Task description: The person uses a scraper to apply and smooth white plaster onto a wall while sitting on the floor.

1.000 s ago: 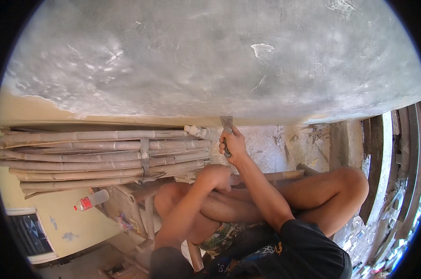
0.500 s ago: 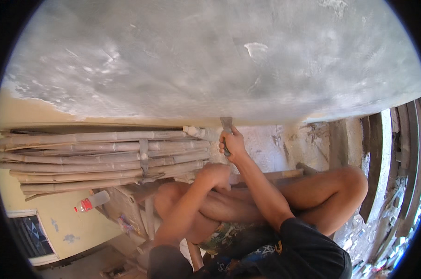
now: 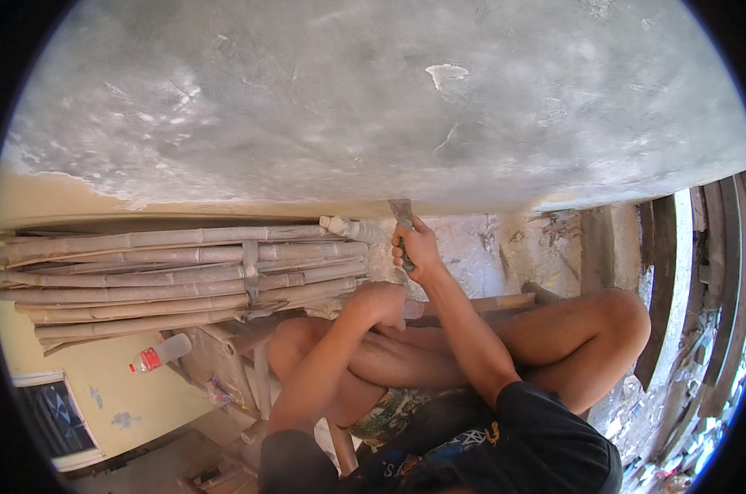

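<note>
My right hand (image 3: 419, 250) is closed around the dark handle of a scraper (image 3: 401, 211). Its flat metal blade points away from me and meets the lower part of the grey, patchy wall (image 3: 307, 107). A pale chipped spot shows higher up on that wall. Over my crossed legs, my left hand (image 3: 381, 303) is curled closed beside my shin. Whether anything sits in its fingers is hidden; a brownish piece (image 3: 412, 309) shows just to its right.
A bundle of bamboo poles (image 3: 167, 284) lies at the left, tied with a strip. Below it is a clear plastic bottle (image 3: 163, 353) with a red label. Wooden beams (image 3: 723, 280) stand at the right. A yellow wall with a window (image 3: 56, 416) is at lower left.
The whole view has shifted slightly, with the wall sitting a little higher in the picture. The scraper stays at the wall's lower part, tilted slightly differently. My left hand has barely moved.
</note>
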The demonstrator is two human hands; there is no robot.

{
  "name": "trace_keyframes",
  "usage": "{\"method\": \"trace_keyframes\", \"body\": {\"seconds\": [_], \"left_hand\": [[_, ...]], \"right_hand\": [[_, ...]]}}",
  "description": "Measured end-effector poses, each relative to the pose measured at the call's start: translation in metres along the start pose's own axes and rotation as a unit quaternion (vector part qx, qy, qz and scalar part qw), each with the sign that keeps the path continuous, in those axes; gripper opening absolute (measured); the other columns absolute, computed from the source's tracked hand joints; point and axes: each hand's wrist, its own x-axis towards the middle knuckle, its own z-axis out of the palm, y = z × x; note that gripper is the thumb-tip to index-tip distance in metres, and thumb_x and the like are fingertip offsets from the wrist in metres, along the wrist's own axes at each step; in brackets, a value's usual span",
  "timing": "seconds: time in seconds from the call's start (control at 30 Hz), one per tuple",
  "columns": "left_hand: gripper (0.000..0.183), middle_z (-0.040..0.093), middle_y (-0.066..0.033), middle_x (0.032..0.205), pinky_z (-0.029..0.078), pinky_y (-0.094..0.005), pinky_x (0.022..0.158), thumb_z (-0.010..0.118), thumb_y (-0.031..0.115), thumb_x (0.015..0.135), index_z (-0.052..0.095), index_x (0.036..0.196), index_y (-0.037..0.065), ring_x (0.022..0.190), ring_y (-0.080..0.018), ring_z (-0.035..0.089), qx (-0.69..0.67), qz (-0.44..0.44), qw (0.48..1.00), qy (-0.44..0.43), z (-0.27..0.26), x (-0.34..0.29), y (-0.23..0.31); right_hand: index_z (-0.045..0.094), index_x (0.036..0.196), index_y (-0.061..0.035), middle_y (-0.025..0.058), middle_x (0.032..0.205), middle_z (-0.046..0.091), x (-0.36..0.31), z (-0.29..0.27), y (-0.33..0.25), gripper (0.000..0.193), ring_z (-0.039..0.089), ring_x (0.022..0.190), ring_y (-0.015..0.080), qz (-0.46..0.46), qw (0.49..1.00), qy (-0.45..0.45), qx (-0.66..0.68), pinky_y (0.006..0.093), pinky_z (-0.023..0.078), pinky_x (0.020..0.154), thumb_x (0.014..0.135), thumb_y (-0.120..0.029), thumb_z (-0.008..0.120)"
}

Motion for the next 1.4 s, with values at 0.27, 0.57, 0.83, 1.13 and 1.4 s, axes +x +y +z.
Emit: {"method": "trace_keyframes", "body": {"seconds": [0.27, 0.57, 0.83, 1.13, 1.4], "left_hand": [[0.035, 0.065, -0.0179, 0.081, 0.051, -0.038, 0.069, 0.072, 0.025, 0.054, 0.067, 0.08, 0.001, 0.076, -0.0298, 0.064, -0.007, -0.014, 0.999, -0.041, 0.006, 0.004, -0.008], [0.039, 0.064, -0.0199, 0.082, 0.05, -0.0392, 0.069, 0.073, 0.028, 0.055, 0.064, 0.079, -0.002, 0.077, -0.0318, 0.063, -0.023, -0.008, 0.999, -0.036, 0.001, 0.007, -0.003], [0.033, 0.064, -0.0201, 0.076, 0.05, -0.0381, 0.067, 0.074, 0.022, 0.056, 0.066, 0.078, -0.001, 0.073, -0.0315, 0.063, -0.097, 0.017, 0.995, 0.006, 0.005, 0.026, -0.008], [0.035, 0.062, -0.0222, 0.089, 0.047, -0.0393, 0.072, 0.063, 0.023, 0.069, 0.061, 0.097, 0.002, 0.082, -0.0337, 0.061, -0.047, 0.013, 0.997, 0.06, 0.032, 0.004, -0.025], [0.038, 0.062, -0.0214, 0.096, 0.045, -0.0398, 0.08, 0.057, 0.018, 0.076, 0.051, 0.108, -0.003, 0.093, -0.0365, 0.058, -0.253, 0.134, 0.879, 0.381, 0.061, -0.071, 0.052]], "right_hand": [[0.044, 0.12, -0.0093, 0.005, 0.06, 0.044, -0.009, -0.008, -0.006, 0.045, 0.039, 0.041, 0.0114, 0.007, 0.999, -0.035, 0.029, 0.0253, 0.031, 0.033, 0.077, 0.001, 0.046], [0.044, 0.12, -0.0116, 0.0041, 0.06, 0.044, -0.003, -0.016, -0.006, 0.044, 0.038, 0.04, 0.0104, 0.011, 0.999, -0.03, 0.014, 0.0244, 0.029, 0.032, 0.077, 0.0, 0.046], [0.047, 0.093, -0.0086, 0.0057, 0.06, 0.044, 0.001, -0.019, 0.011, 0.018, 0.04, 0.04, 0.0132, -0.001, 1.0, -0.028, 0.004, 0.0258, 0.032, 0.034, 0.077, -0.001, 0.044], [0.045, 0.085, -0.0075, 0.0068, 0.061, 0.044, -0.008, -0.089, 0.028, 0.011, 0.044, 0.043, 0.0166, -0.128, 0.977, 0.145, -0.085, 0.0301, 0.04, 0.037, 0.074, -0.007, 0.046], [0.048, 0.104, -0.0089, 0.0108, 0.073, 0.047, 0.021, -0.137, 0.034, 0.03, 0.05, 0.055, 0.0224, -0.12, 0.952, 0.092, -0.267, 0.0362, 0.043, 0.041, 0.074, -0.006, 0.043]]}}
